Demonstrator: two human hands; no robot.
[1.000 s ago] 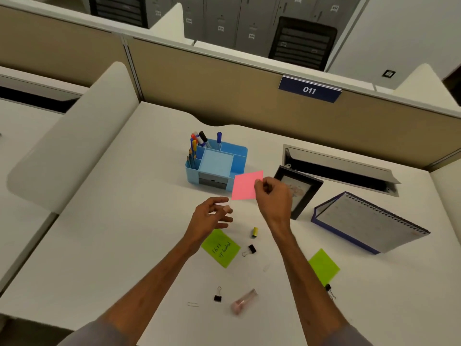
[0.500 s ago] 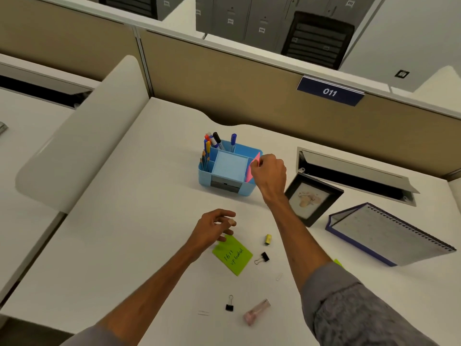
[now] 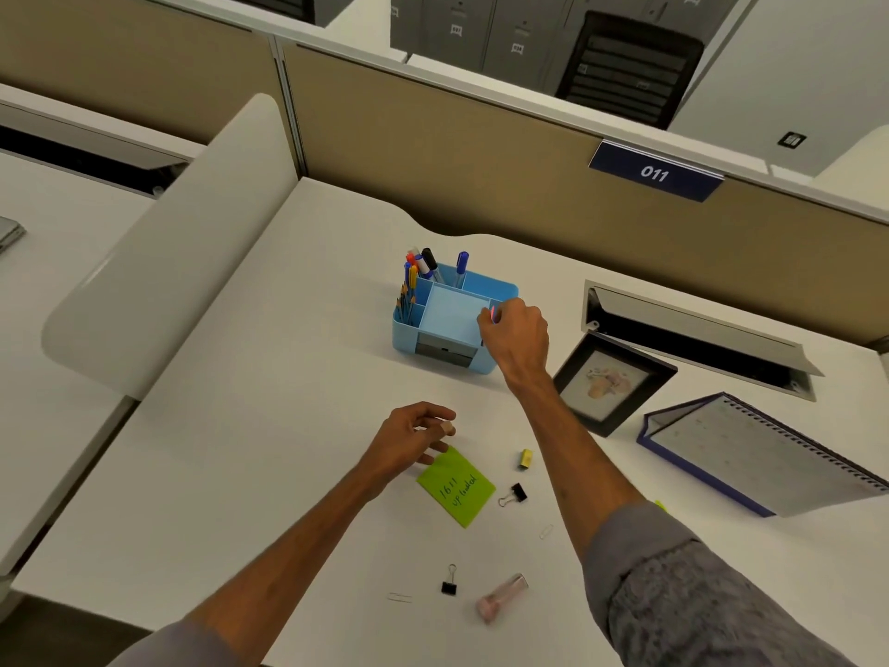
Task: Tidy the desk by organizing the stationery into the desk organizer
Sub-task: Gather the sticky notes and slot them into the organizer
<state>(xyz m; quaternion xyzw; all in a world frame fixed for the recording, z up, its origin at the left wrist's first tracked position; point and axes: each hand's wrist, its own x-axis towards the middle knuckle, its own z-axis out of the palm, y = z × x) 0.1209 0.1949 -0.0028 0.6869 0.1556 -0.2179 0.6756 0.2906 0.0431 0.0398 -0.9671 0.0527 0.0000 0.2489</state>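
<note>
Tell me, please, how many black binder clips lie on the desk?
2: one binder clip right of the green note, another near the front edge; the right arm may hide more.

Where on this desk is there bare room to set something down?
Bare: the wide stretch from the divider to the organizer and left hand. Crowded: around the green note and clips, and by the frame and calendar.
</note>
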